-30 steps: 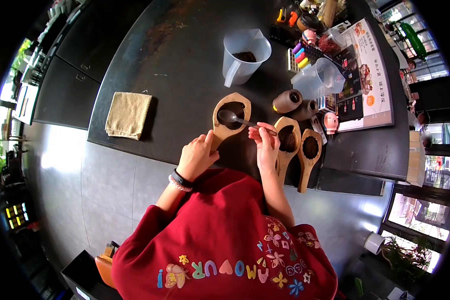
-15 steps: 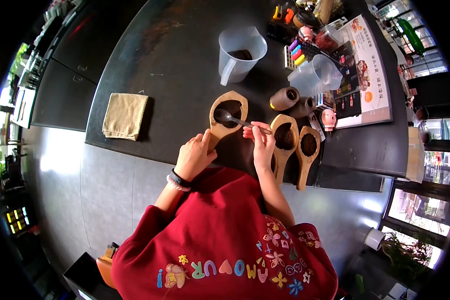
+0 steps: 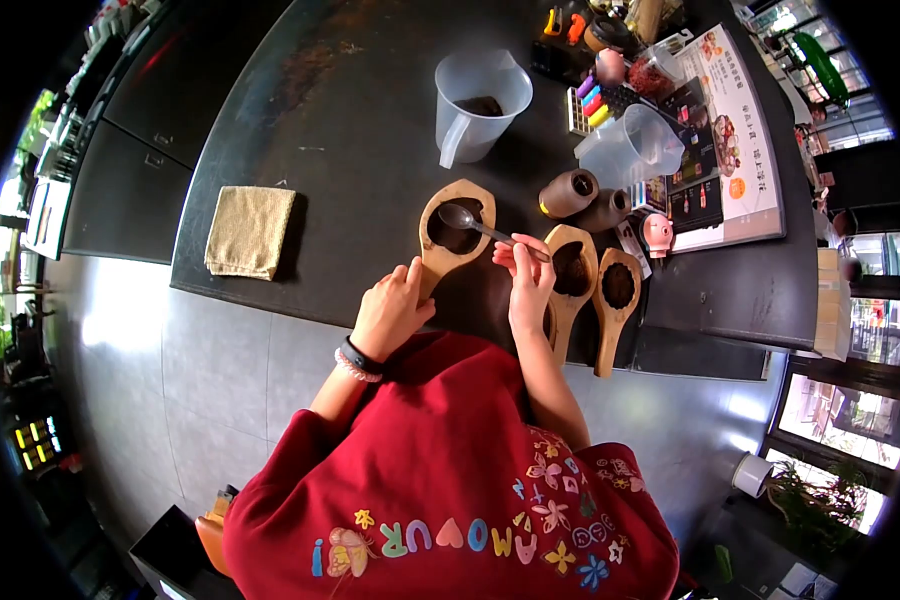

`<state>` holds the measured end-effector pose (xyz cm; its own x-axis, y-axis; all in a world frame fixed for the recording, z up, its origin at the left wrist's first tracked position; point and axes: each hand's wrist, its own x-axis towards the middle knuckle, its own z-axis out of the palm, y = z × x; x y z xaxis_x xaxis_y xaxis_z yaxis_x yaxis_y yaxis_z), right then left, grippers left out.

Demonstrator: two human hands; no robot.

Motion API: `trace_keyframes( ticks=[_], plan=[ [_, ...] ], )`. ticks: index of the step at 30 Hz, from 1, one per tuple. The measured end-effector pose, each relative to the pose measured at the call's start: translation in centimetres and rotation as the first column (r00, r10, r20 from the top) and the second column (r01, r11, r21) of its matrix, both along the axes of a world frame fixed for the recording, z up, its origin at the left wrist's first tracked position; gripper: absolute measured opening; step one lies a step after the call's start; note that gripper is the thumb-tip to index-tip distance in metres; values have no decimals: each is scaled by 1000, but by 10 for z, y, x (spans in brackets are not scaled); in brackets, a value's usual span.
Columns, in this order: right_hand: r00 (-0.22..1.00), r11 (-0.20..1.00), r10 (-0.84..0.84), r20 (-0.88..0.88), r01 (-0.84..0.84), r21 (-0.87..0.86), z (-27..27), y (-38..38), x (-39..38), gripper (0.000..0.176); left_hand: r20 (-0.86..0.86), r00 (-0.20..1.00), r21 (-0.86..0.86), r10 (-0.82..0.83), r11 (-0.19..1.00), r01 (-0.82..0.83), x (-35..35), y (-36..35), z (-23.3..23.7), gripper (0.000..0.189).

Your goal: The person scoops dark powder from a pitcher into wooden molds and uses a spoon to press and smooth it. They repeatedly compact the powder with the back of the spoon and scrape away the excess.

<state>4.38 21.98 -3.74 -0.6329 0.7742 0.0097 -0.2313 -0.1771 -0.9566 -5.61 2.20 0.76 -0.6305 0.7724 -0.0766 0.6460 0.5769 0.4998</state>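
A wooden mould (image 3: 432, 262) with a handle lies near the table's front edge, its hollow holding dark crumbly material (image 3: 454, 236). My left hand (image 3: 392, 306) is closed round the handle, thumb on one side and fingers on the other. Between the fingertips of my right hand (image 3: 526, 285) is the handle of a dark spoon (image 3: 495, 233). The spoon's bowl is over the left part of the mould's hollow. Just right of my right hand lie a second wooden mould (image 3: 561, 322) and a smaller third one (image 3: 608, 335), both with dark material in their hollows.
A clear plastic jug (image 3: 465, 140) with dark contents stands behind the mould. Farther right are two dark jars (image 3: 568, 194), another clear jug (image 3: 635, 150), markers (image 3: 592, 108), a pink pig figurine (image 3: 657, 233) and a printed menu sheet (image 3: 755, 195). A folded tan cloth (image 3: 250, 232) lies left.
The spoon's bowl has risen slightly and shifted away from me over the mould, and my right hand has moved a little to the right. My left hand stays on the handle.
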Motion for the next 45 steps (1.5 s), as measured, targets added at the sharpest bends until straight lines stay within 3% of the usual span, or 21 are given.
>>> trace_keyframes(
  ticks=[5, 14, 22, 32, 42, 45],
  plan=[
    [999, 989, 1, 53, -9, 150, 4, -1, 3, 20, -15, 1000, -1, -3, 1000, 3, 0, 0, -2, 64],
    [998, 1000, 1, -59, -1, 15, 9, -5, -1, 18, 17, 1000, -23, 6, 1000, -5, 0, 0, -1, 67],
    [999, 994, 16, 40, -20, 108, 0, 2, 10, 19, 8, 1000, -6, 3, 1000, -3, -1, 0, -2, 68],
    [992, 990, 78, -99, -89, -110, 20, 10, 17, 19, -65, 996, -23, 62, 998, -63, -21, -19, 8, 59],
    [970, 942, 235, -58, -242, -231, 13, 8, 21, 21, -98, 994, 75, -38, 996, 46, -94, -45, -3, 55],
    [973, 938, 216, -77, -229, -261, 9, 0, 18, 22, -91, 995, 77, -39, 996, 46, -96, -45, -2, 53]
  ],
)
